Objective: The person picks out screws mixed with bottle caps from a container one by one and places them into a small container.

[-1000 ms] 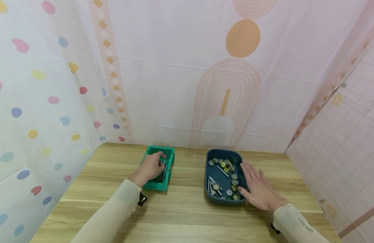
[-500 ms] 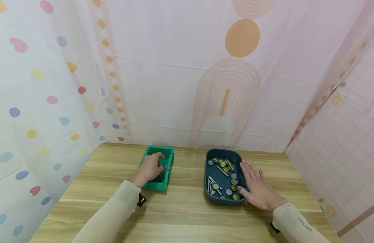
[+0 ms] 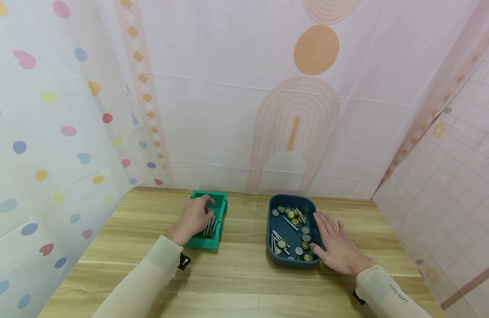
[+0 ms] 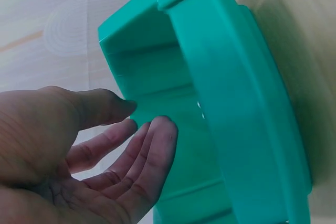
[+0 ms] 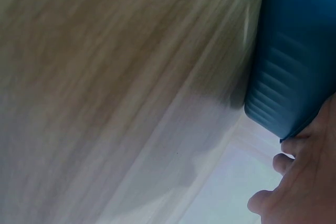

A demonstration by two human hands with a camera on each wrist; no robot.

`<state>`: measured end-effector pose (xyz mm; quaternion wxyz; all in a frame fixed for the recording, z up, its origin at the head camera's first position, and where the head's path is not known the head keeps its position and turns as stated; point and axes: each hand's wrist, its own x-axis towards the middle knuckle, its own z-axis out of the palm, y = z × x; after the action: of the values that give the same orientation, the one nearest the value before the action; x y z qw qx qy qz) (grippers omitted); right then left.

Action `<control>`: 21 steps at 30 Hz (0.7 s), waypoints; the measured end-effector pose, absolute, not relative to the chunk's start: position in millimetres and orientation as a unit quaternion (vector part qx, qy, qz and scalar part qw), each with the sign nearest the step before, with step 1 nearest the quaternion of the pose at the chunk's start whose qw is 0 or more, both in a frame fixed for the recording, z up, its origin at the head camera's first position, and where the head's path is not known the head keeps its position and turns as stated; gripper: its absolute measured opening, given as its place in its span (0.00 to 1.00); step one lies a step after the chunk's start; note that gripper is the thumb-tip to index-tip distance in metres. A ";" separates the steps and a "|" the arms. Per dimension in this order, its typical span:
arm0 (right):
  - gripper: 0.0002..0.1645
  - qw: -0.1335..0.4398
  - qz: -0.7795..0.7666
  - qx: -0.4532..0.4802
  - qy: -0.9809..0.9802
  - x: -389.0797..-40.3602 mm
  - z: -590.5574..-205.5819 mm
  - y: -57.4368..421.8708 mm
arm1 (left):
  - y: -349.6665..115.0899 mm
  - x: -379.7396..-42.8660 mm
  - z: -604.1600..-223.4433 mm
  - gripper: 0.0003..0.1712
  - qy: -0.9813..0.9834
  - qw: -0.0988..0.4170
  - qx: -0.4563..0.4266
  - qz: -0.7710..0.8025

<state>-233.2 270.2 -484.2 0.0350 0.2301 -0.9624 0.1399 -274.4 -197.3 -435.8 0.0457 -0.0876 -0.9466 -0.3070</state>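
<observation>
Over the green bin (image 3: 206,243) hovers my left hand (image 3: 193,218), its fingers loosely bent. In the left wrist view, nothing lies between the thumb and fingers of that left hand (image 4: 105,156), and the bin's wall (image 4: 226,93) hides most of the contents. Several long metal screws (image 3: 211,227) lie side by side in the bin. To the right stands a dark blue box (image 3: 273,258) with several bottle caps (image 3: 291,214) and a few loose screws (image 3: 291,223). My right hand (image 3: 337,245) rests on its right rim with fingers extended.
Both containers stand on a wood-grain table (image 3: 244,274), with a gap between them. Behind the table hangs a patterned cloth (image 3: 212,110). Another cloth with coloured dots (image 3: 69,176) borders the left side.
A screw at my left fingertips has been let go and now lies with the others in the green bin. The left hand has shifted slightly up; my right hand stays put.
</observation>
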 end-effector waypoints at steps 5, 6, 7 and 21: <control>0.54 0.038 0.141 0.232 -0.962 -233.7 -483.6 269.9 | -195.3 -276.0 -434.5 0.16 -0.949 0.073 -0.086 -0.296; 0.54 0.037 0.141 0.232 -0.962 -233.7 -483.4 269.9 | -194.5 -276.4 -434.6 0.15 -0.951 0.079 -0.086 -0.287; 0.54 0.038 0.141 0.233 -0.962 -233.9 -483.3 269.8 | -193.8 -276.5 -434.6 0.15 -0.953 0.084 -0.087 -0.278; 0.54 0.035 0.141 0.232 -0.962 -235.1 -485.0 268.1 | -180.8 -267.5 -431.6 0.17 -0.958 0.177 -0.146 -0.171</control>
<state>-235.1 268.1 -485.0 0.0347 0.2324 -0.9617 0.1413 -267.5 -180.8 -431.6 0.1772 -0.1457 -0.9581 -0.1713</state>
